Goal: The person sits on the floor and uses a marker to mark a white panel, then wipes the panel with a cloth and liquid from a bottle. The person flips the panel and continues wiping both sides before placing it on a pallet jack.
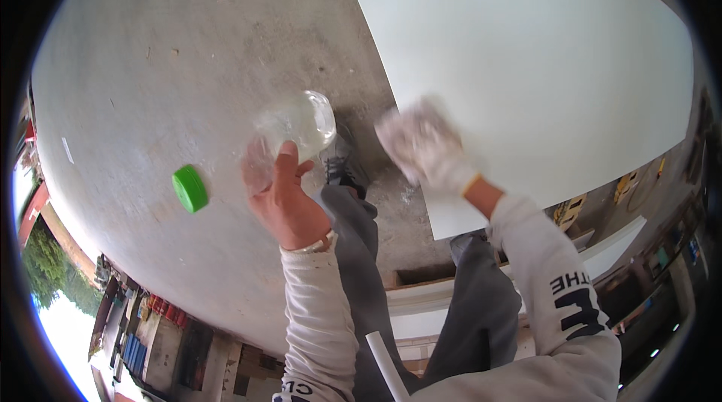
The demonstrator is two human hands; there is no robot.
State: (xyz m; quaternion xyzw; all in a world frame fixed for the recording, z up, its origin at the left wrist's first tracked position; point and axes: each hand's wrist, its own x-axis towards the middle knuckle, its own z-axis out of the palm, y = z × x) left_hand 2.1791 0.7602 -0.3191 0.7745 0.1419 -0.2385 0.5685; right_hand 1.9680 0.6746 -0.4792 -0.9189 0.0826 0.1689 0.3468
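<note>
Left hand (284,203), fingers clamped around clear jar (304,121), best kept level next; right hand (435,152), fingers indiscernible, apparently wiping white panel (549,71).

You are looking at a bright green screw cap (189,189) at the left, and a colourless clear jar (304,122) is catching white glints near the centre. Your blurred cloth (398,136) is showing a pinkish white beside a whitish glove (450,169) with a yellowish hem. A plain white sheet (541,78) is filling the upper right; mottled grey concrete (188,63) is spreading upper left. You are wearing off-white sleeves (319,312) with black lettering and plain grey trousers (483,300), lower centre.
</note>
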